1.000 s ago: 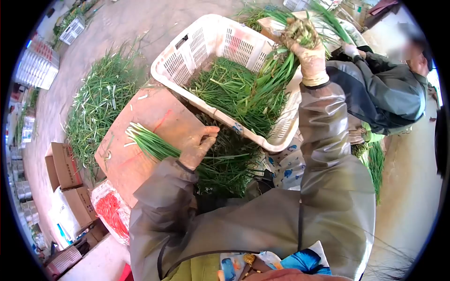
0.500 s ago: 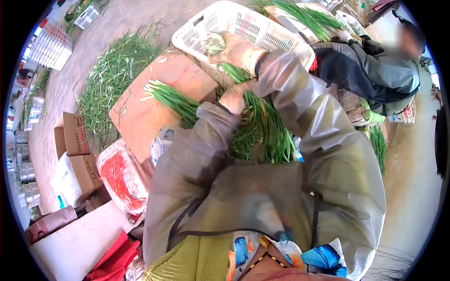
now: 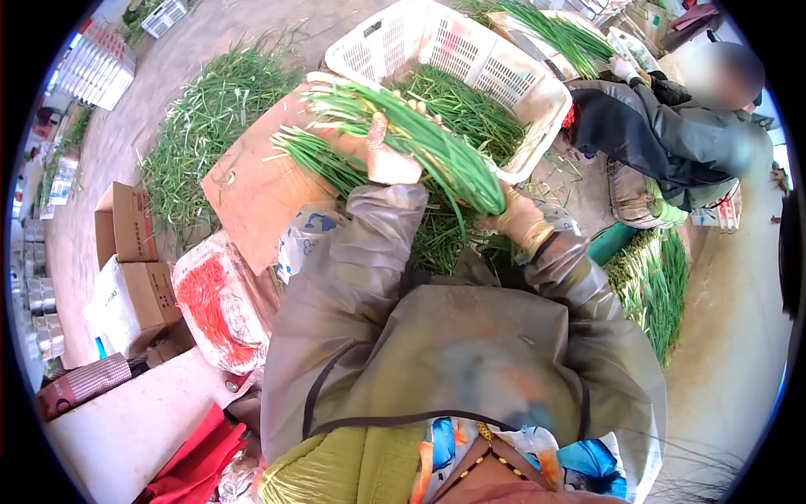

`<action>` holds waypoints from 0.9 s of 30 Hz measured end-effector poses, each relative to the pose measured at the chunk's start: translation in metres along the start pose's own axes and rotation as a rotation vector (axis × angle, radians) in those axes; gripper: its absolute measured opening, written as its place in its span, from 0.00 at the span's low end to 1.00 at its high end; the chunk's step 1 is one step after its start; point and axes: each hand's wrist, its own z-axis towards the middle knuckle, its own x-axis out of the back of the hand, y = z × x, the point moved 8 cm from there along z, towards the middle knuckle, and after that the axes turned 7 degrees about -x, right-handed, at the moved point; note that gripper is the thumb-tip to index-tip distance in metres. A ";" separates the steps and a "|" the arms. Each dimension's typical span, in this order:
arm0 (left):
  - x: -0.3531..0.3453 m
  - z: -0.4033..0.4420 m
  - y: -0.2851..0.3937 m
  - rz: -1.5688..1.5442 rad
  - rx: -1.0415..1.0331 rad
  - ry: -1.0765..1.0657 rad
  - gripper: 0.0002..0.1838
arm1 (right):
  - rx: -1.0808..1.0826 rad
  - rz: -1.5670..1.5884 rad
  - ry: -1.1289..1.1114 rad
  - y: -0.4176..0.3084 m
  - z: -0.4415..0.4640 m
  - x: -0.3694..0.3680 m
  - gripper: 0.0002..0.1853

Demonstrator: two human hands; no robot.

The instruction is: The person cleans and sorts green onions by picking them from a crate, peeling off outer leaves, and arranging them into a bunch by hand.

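Observation:
A long bunch of green stalks [image 3: 420, 139] with pale ends at its upper left hangs slantwise in front of me. My left hand [image 3: 391, 155] is wrapped round its middle from below. At the bunch's lower right, the gloved fingers of my right hand [image 3: 520, 220] close round the green leaf end. A smaller bunch [image 3: 315, 160] lies on the brown board [image 3: 243, 181], to the left of my left hand. Behind the held bunch stands the white crate [image 3: 541, 118] with loose greens [image 3: 483, 109] in it. More greens lie below my hands, partly hidden.
A heap of greens [image 3: 214, 118] lies on the floor at the left. Red strands [image 3: 210, 307] rest on a wrapped bundle, near cardboard boxes [image 3: 151, 294]. On the right a co-worker [image 3: 680, 126] in a dark jacket holds greens [image 3: 558, 38]. Stacked greens [image 3: 655, 286] stand below.
My right hand has come down from over the crate to the lower right. The large bunch now lies between both hands, pale ends to the left. The view has shifted.

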 end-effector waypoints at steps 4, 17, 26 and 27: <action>0.000 0.011 0.004 -0.038 -0.026 0.015 0.31 | 0.079 -0.435 0.405 -0.025 0.029 0.090 0.18; 0.056 -0.011 -0.031 -0.221 0.183 -0.035 0.13 | 0.962 -1.279 0.397 -0.285 0.117 0.020 0.11; 0.091 -0.023 -0.047 -0.145 0.208 0.139 0.16 | 0.979 -1.325 0.570 -0.295 0.125 0.008 0.09; 0.096 -0.028 -0.050 -0.093 0.273 0.178 0.14 | 0.984 -1.285 0.584 -0.305 0.119 0.024 0.08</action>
